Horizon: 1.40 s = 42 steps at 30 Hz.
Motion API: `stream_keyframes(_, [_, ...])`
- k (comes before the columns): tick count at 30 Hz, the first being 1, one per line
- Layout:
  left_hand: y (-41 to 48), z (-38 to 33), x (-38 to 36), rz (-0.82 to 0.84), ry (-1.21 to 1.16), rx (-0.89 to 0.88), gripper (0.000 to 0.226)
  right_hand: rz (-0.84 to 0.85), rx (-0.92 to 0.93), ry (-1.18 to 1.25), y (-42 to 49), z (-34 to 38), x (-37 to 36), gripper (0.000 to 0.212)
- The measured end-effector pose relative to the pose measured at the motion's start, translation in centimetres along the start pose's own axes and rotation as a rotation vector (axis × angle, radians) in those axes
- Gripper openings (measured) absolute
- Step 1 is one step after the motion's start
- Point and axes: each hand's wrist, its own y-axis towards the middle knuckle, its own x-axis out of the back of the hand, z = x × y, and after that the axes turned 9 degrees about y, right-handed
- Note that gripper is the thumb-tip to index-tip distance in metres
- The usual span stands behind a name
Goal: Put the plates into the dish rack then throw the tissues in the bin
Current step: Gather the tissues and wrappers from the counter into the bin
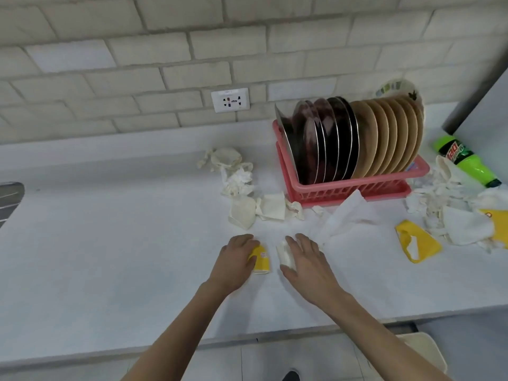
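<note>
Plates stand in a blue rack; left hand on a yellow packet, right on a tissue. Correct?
No: the head view shows the rack pink, not blue. Plates, left hand on the yellow packet and right hand on the tissue are as stated.

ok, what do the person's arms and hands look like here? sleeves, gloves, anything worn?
Nothing worn that shows. The forearms are bare, with no sleeves in view down to the frame edge. The left hand and right hand are ungloved, and no watch, ring, wristband, cable or marker is visible on either.
</note>
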Motion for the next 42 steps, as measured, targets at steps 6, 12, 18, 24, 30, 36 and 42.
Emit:
stream_keyframes(6, [0.8, 1.1, -0.8, -0.015, -0.134, 0.055, 0.038, -0.014, 0.040, 0.001, 0.9, -0.1, -1.3, 0.052])
stream_keyframes(12, [2.1, 2.4, -0.1, 0.122, -0.204, 0.132, 0.051, 0.001, -0.081, -0.002, 1.6, 0.6, -1.4, 0.070])
stream_keyframes(18, [1.9, 3.1, 1.1, 0.241, -0.476, 0.211, 0.030, -0.011, -0.209, 0.195, 0.6, 0.9, -2.2, 0.072])
stream_keyframes(24, [1.0, 3.7, 1.1, 0.269, -0.666, 0.109, 0.018, -0.076, -0.374, 0.365, -2.1, 1.1, -3.3, 0.076])
stream_keyframes(30, [0.2, 2.9, 0.2, 0.385, -0.672, -0.031, 0.016, -0.136, -0.650, 0.638, -3.9, 0.8, -2.4, 0.058])
stream_keyframes(36, [0.1, 1.1, -0.6, 0.457, -0.704, -0.087, 0.016, -0.250, -0.684, 0.775, -6.6, 0.2, -2.0, 0.051])
stream_keyframes(42, [0.4, -1.7, -1.2, 0.465, -0.677, -0.116, 0.019, -0.250, -0.662, 0.857, -8.9, -1.5, -1.7, 0.039])
